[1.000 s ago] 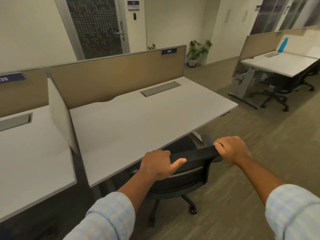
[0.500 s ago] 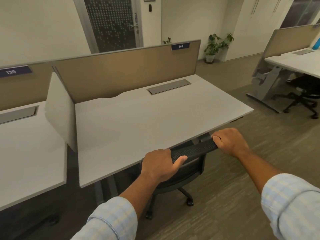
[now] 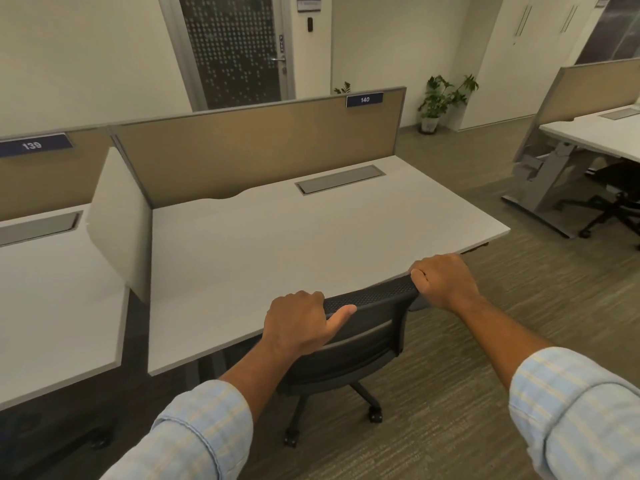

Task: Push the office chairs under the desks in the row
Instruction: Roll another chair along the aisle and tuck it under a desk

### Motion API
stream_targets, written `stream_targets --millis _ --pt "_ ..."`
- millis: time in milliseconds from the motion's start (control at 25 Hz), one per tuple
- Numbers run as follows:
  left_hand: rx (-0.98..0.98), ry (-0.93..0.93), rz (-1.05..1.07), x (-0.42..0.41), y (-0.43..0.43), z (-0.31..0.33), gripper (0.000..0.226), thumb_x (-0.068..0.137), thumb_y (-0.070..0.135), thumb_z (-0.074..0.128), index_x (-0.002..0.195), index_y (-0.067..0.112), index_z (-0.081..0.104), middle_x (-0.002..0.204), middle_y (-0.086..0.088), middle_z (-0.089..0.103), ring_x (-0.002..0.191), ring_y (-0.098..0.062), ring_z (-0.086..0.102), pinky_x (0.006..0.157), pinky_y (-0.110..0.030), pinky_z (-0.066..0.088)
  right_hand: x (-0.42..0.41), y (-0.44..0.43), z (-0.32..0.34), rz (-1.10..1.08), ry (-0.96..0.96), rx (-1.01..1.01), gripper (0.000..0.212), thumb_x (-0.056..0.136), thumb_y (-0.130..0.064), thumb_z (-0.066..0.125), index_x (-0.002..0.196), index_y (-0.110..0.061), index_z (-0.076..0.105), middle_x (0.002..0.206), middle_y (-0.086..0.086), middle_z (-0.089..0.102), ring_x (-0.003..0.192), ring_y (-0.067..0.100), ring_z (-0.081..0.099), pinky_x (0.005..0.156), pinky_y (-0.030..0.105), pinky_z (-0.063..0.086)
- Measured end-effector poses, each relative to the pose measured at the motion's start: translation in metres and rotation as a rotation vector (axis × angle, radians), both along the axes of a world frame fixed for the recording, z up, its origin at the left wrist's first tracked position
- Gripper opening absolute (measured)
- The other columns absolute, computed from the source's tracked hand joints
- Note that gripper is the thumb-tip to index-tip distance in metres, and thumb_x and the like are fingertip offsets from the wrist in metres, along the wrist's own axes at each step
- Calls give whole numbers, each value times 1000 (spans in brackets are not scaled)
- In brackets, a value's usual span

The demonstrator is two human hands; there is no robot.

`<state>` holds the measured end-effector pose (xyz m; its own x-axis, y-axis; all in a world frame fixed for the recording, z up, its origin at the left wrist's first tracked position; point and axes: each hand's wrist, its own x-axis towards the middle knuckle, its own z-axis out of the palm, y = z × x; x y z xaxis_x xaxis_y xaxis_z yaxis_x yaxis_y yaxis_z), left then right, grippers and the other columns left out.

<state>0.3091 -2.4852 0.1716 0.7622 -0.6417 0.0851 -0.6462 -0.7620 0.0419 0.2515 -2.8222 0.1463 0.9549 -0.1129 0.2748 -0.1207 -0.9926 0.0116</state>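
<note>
Warm, even indoor light, soft shadows under the desks, wide-angle bending and slight blur at edges.

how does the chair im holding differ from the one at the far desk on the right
The held office chair is close, with its backrest top against the edge of desk 140 and the left hand and right hand gripping it. The far chair sits untouched at the right-hand desk and is partly cut off by the frame. Both are black and on castors.

I see pale walls [image 3: 86, 57], a frosted dotted glass door [image 3: 232, 46] with a handle, and a potted plant [image 3: 443, 98] in the far corner. Grey-brown striated carpet [image 3: 502, 323] covers the floor under even indoor light.
</note>
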Motion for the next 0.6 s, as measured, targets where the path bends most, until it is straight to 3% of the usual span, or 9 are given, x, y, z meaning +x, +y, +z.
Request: stream_targets --millis 120,600 --pt "-14 4 7 4 -4 2 87 94 92 13 80 20 59 68 3 58 59 -15 53 57 -31 31 10 -9 -3 -4 3 -20 44 94 -38 33 67 -24 65 60 -6 59 55 18 53 68 36 32" --pt "-38 6 65 28 -31 -2 91 91 94 10 83 20 61 70 3 60 62 -18 57 61 -32 37 55 -40 -8 -5 41 -58 50 94 -39 26 76 -25 71 70 -5 68 62 20 57 69 38 43"
